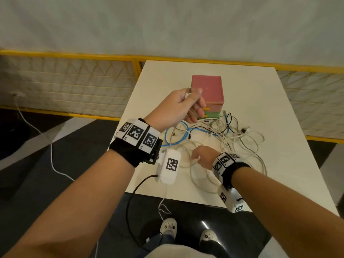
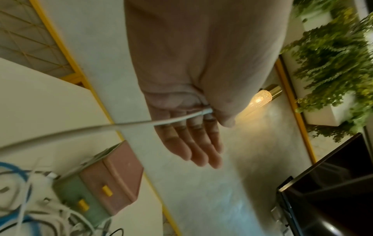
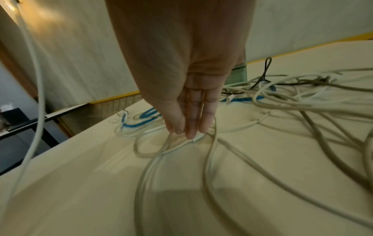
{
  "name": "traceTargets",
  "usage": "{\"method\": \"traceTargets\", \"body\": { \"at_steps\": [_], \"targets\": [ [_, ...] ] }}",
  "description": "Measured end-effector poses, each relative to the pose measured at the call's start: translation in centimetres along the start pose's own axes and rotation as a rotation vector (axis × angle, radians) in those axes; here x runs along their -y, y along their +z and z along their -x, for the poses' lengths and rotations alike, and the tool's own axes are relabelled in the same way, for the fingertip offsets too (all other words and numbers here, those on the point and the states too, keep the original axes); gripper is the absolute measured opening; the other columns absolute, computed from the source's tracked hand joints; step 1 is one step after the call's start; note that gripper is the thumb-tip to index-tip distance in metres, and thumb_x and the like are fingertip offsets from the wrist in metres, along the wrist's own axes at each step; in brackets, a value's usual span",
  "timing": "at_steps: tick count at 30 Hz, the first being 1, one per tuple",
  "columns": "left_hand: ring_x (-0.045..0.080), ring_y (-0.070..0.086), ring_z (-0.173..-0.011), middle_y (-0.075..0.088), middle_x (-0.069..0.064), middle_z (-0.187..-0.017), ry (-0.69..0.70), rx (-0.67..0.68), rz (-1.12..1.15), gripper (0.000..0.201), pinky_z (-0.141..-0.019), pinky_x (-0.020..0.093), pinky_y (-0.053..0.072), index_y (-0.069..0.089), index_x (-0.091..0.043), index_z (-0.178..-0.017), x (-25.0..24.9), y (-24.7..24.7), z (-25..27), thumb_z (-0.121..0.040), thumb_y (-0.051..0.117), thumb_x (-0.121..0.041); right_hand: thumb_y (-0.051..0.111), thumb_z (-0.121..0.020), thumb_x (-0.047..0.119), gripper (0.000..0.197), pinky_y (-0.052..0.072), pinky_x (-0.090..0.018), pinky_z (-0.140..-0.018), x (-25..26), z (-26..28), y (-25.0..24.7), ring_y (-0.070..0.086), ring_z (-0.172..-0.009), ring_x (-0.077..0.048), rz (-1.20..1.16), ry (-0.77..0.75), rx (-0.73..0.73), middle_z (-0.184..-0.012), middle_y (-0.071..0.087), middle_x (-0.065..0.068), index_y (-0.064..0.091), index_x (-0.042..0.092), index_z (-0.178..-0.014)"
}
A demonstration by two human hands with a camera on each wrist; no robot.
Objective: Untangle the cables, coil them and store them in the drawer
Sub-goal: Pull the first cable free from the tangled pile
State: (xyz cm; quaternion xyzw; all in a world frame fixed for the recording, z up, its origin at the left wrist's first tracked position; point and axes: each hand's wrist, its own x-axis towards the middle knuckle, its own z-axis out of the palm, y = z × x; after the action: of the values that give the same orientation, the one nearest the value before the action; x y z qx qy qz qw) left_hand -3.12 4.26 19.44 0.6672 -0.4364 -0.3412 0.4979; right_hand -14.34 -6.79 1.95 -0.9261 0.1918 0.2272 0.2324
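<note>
My left hand (image 1: 192, 94) is raised above the table's left side, in front of the drawer box (image 1: 210, 90), which is pink on top and green below with yellow handles. Thumb and forefinger pinch one end of a white cable (image 2: 141, 123), which slopes down to the tangle (image 1: 223, 138); the other fingers (image 2: 199, 151) are straight. My right hand (image 1: 198, 156) is low at the near edge of the tangle. Its thumb and fingertips (image 3: 187, 129) meet on a loop of white cable (image 3: 167, 143) on the table. A blue cable (image 1: 183, 133) and a thin black cable (image 1: 229, 123) run through the heap.
The cream table (image 1: 260, 94) has bare surface behind and right of the box. Its near edge (image 1: 186, 199) lies just below my wrists. A yellow-framed mesh fence (image 1: 74, 84) runs behind. Dark floor lies to the left, with a white lead (image 1: 50, 146) trailing across it.
</note>
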Motion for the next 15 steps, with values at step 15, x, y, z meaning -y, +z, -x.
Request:
{"method": "traceTargets", "body": {
  "at_steps": [15],
  "targets": [
    [0.007,0.039,-0.039,0.062,0.006,-0.062,-0.106,-0.128,0.024,0.034,-0.043,0.016,0.034,0.069,-0.005,-0.113,4.2,-0.4,-0.9,-0.105,0.041,-0.022,0.057,-0.088,0.018,0.014,0.050,-0.035,-0.074,-0.2,1.6,-0.9,0.060,-0.080,-0.027,-0.068,-0.225,-0.456,-0.106,0.052,-0.005,0.067,0.009,-0.090]
  ]
}}
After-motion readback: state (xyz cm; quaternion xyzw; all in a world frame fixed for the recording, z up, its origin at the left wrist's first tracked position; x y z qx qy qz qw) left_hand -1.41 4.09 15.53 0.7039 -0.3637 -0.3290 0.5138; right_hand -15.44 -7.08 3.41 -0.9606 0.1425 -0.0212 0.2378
